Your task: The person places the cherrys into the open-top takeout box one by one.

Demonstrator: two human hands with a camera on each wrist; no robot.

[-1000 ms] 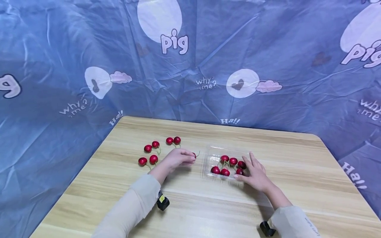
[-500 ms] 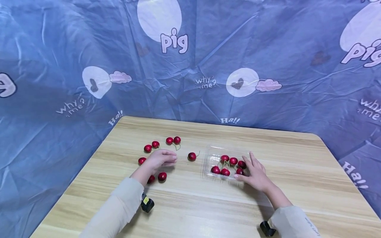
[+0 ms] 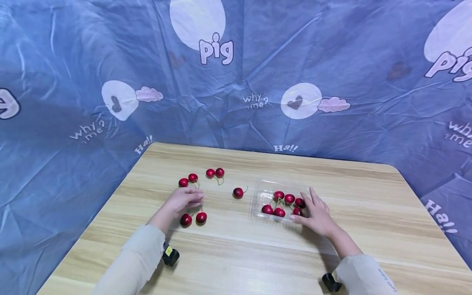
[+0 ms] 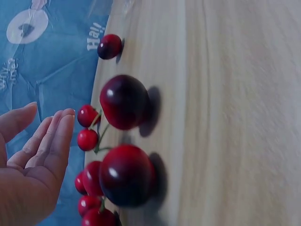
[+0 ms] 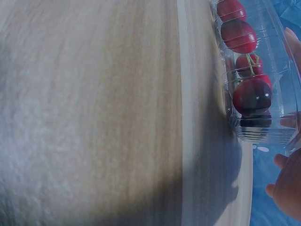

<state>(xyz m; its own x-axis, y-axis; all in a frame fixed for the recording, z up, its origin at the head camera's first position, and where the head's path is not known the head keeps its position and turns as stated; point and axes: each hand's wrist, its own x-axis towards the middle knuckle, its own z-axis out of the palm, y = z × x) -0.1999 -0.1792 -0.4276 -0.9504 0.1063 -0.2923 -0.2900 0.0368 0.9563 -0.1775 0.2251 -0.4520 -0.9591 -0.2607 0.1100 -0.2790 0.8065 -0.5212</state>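
Observation:
My left hand point(image 3: 184, 200) hovers palm-side over the left group of cherries, its fingers nearly straight and holding nothing. In the left wrist view its thumb stands apart from the fingers. Two red cherries point(image 3: 201, 218) with stems lie just in front of it, large in the left wrist view. Other cherries at its spot are hidden beneath it. My right hand point(image 3: 315, 213) grips the right end of a clear plastic box point(image 3: 258, 200), thumb on the near side and fingers on the far side. Several cherries point(image 5: 238, 36) lie inside the box with their stems.
A lone cherry point(image 3: 238, 193) lies left of the box. Farther back are one cherry pair point(image 3: 193, 178) and another cherry pair point(image 3: 219, 172). The wooden table point(image 3: 236, 258) meets a blue printed cloth point(image 3: 236, 82) behind.
My left hand let go of the lone cherry beside the box and moved left and nearer to me, over the other cherries. My right hand stayed on the box.

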